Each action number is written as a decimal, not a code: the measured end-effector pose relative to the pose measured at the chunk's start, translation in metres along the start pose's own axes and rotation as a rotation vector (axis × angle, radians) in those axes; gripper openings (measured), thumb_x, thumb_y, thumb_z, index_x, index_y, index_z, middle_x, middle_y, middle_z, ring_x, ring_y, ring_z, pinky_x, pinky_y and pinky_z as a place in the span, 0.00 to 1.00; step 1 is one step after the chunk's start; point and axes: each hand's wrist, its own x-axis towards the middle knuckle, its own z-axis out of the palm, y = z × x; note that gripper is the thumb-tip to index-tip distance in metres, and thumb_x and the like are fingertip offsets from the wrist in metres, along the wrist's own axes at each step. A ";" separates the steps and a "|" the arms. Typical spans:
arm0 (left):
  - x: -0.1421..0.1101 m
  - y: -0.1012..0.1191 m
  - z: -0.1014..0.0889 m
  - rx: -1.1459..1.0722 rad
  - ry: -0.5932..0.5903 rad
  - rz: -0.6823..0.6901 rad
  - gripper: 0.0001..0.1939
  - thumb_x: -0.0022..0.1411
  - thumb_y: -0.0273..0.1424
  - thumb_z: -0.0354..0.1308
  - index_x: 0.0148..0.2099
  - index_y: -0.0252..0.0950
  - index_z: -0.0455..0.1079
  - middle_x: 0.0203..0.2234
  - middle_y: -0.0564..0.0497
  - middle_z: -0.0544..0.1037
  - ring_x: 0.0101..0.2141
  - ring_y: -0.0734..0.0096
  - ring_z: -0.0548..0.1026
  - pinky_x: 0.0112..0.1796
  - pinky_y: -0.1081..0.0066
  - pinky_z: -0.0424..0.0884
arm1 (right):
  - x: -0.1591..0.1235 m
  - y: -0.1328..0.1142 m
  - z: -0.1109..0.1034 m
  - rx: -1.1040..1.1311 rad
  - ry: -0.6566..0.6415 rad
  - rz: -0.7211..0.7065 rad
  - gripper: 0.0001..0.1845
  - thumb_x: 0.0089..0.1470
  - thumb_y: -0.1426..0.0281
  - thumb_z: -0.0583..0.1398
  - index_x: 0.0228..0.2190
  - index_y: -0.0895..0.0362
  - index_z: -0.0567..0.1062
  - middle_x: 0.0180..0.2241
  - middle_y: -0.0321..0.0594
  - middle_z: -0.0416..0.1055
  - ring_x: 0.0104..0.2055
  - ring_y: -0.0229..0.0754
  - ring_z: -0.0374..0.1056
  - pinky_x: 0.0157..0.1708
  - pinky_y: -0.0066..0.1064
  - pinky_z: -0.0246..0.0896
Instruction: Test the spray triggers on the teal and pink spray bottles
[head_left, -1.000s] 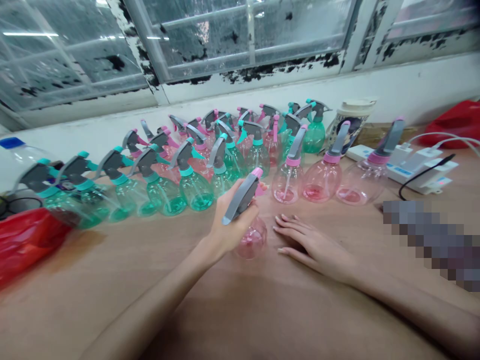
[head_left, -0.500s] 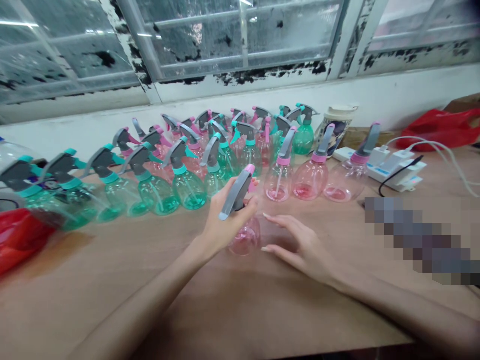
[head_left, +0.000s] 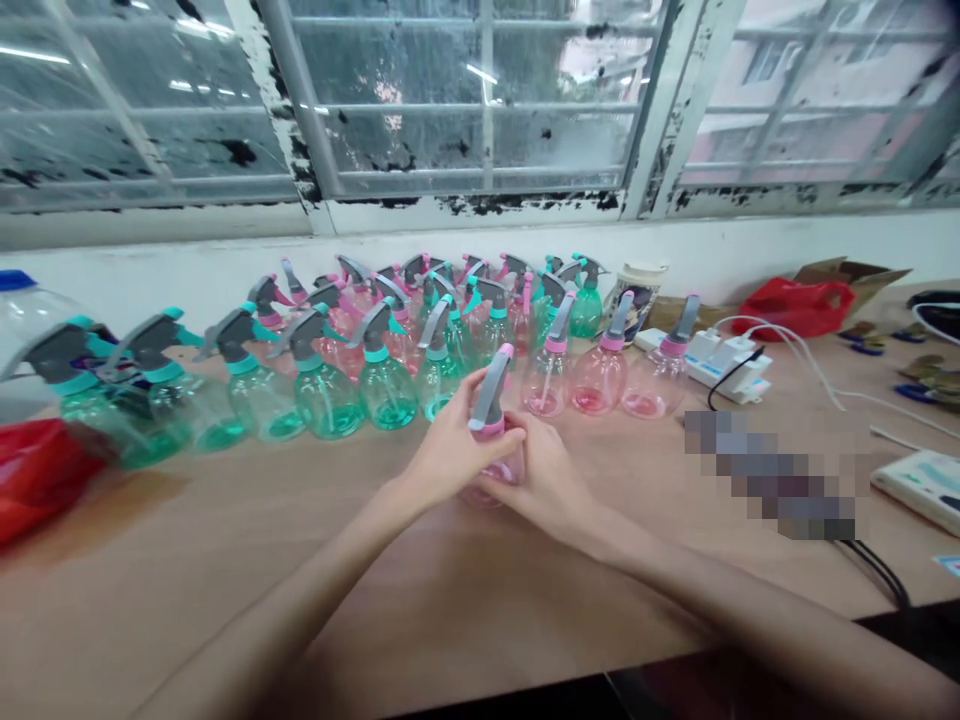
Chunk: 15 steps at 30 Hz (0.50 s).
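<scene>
Clasping one spray bottle (head_left: 491,393), left grip (head_left: 450,445), right grip (head_left: 553,470) (both closed round it), three pink bottles (head_left: 599,382) beyond

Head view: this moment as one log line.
left hand: holds pink bottle, upper part | right hand: holds same bottle, lower | green bottles: row at left
</scene>
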 end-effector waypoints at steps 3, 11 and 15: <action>-0.020 -0.012 -0.004 0.007 0.050 0.000 0.37 0.57 0.35 0.63 0.64 0.39 0.52 0.58 0.39 0.67 0.58 0.52 0.66 0.55 0.50 0.64 | 0.007 0.008 -0.004 -0.115 0.033 0.012 0.22 0.52 0.63 0.63 0.48 0.55 0.67 0.48 0.50 0.70 0.51 0.56 0.66 0.49 0.50 0.62; -0.099 -0.039 -0.032 0.249 0.002 -0.120 0.20 0.64 0.32 0.53 0.58 0.42 0.59 0.54 0.44 0.71 0.55 0.57 0.70 0.53 0.51 0.69 | 0.038 0.038 0.000 -0.406 0.110 0.001 0.33 0.54 0.43 0.56 0.46 0.59 0.71 0.43 0.54 0.72 0.46 0.59 0.65 0.43 0.47 0.58; -0.123 -0.042 -0.040 0.315 0.027 -0.139 0.19 0.65 0.32 0.52 0.58 0.44 0.59 0.50 0.47 0.74 0.50 0.59 0.74 0.48 0.55 0.73 | 0.056 0.044 0.005 -0.567 0.133 0.030 0.37 0.54 0.44 0.57 0.49 0.65 0.70 0.41 0.58 0.75 0.44 0.61 0.65 0.42 0.46 0.54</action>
